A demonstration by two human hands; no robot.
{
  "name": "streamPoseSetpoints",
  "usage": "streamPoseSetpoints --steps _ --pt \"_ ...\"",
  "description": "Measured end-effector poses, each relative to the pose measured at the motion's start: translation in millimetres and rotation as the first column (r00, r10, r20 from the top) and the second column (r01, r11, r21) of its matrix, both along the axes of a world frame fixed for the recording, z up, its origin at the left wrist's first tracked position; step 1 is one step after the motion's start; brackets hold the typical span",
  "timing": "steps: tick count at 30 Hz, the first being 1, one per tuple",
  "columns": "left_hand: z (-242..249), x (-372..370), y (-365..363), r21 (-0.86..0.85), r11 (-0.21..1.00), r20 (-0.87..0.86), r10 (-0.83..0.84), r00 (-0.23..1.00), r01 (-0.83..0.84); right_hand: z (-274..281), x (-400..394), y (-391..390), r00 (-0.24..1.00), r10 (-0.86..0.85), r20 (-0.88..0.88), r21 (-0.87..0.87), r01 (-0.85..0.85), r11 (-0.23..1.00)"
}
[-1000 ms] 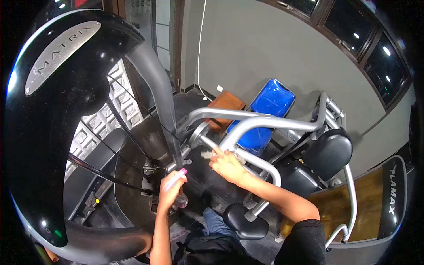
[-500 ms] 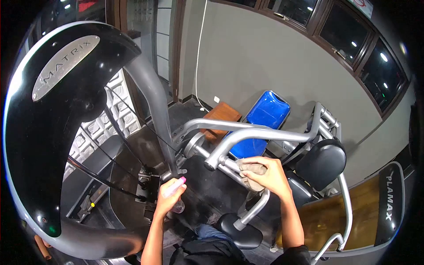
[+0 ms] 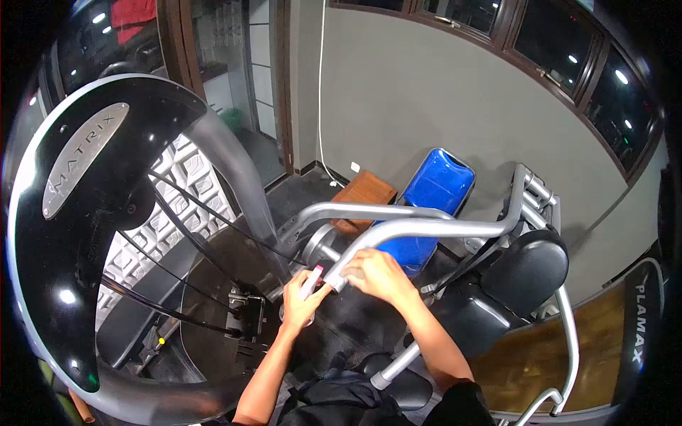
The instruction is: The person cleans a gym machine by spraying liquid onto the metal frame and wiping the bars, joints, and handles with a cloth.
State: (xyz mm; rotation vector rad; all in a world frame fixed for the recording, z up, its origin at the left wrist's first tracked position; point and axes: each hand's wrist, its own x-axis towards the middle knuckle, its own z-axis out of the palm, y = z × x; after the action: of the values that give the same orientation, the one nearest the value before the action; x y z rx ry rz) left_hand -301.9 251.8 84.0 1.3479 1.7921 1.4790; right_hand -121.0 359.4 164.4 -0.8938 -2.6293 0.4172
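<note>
My left hand (image 3: 301, 302) is wrapped round a spray bottle (image 3: 311, 282) with a white and pink top, close to the lower end of a silver machine bar (image 3: 426, 227). Fingers bent, my right hand (image 3: 378, 275) is at that same bar end, with a bit of beige cloth (image 3: 352, 271) showing at its fingertips. Most of the cloth is hidden by the hand. The two hands are close together, one on each side of the bar end.
A black machine frame (image 3: 85, 234) curves along the left. Behind the bars are a blue padded board (image 3: 442, 186) and a brown wooden box (image 3: 366, 192). A black seat pad (image 3: 529, 270) and a PLAMAX panel (image 3: 636, 319) stand at the right.
My right hand has moved left with the cloth, to the end of the bar. My left hand has moved right and slightly up with the bottle. The view has shifted.
</note>
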Motion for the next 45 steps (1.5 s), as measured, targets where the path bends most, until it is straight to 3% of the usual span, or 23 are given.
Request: streamPoseSetpoints --steps 2,6,9,14,16,17,19,26,29,35,39,43,45 --pt "-6.5 1.4 5.3 0.004 1.0 -0.027 0.005 1.0 -0.005 -4.7 5.3 -6.1 0.981 0.193 0.028 0.043 -0.194 0.98" --pt "-16.9 1.3 9.6 -0.016 1.0 -0.016 0.019 1.0 -0.02 -7.7 10.0 4.8 0.973 0.229 -0.015 0.066 -0.228 0.971" --pt "-21.9 2.4 11.4 -0.03 0.999 0.024 0.027 0.999 -0.026 5.7 12.5 33.4 0.993 0.113 0.018 -0.296 -0.103 0.95" --pt "-40.7 3.5 15.2 -0.029 0.999 0.094 0.031 0.995 -0.029 -11.4 23.9 45.7 0.99 0.105 -0.09 -0.4 -0.132 0.907" --pt "-47.3 2.9 15.5 -0.006 1.0 0.09 0.018 0.996 -0.017 -20.3 29.0 48.7 0.984 0.012 -0.178 -0.569 -0.113 0.814" --pt "-49.9 2.8 15.4 -0.011 1.0 0.091 0.019 0.996 -0.018 -25.0 30.8 51.2 0.984 0.012 -0.177 -0.573 -0.113 0.812" --pt "-50.8 2.7 17.1 0.017 1.0 0.126 0.003 0.992 -0.005 -30.2 33.1 56.1 0.968 -0.035 -0.247 -0.711 -0.156 0.685" --pt "-56.9 1.6 20.4 0.071 0.997 0.081 -0.007 0.997 0.001 -41.0 44.1 61.2 0.98 -0.072 -0.188 -0.733 -0.091 0.675" --pt "-55.7 2.3 21.1 0.074 0.997 0.11 0.004 0.994 -0.012 -44.0 56.4 63.9 0.989 -0.038 -0.143 -0.694 -0.073 0.717" --pt "-57.7 3.8 21.1 0.07 0.998 0.138 -0.017 0.99 0.008 2.2 82.7 54.0 0.992 0.115 0.059 -0.612 -0.055 0.789" --pt "-63.5 7.0 25.3 0.105 0.994 0.183 -0.026 0.983 0.007 23.1 70.1 44.1 0.976 0.198 0.095 -0.56 -0.112 0.821" --pt "-63.3 10.8 29.4 0.181 0.982 0.2 0.011 0.98 -0.047 9.0 27.7 22.2 0.991 0.135 0.003 -0.154 -0.132 0.979" --pt "-61.6 10.8 31.6 0.178 0.983 0.224 0.007 0.975 -0.048 7.2 22.8 12.7 0.992 0.118 0.052 -0.039 -0.116 0.992"
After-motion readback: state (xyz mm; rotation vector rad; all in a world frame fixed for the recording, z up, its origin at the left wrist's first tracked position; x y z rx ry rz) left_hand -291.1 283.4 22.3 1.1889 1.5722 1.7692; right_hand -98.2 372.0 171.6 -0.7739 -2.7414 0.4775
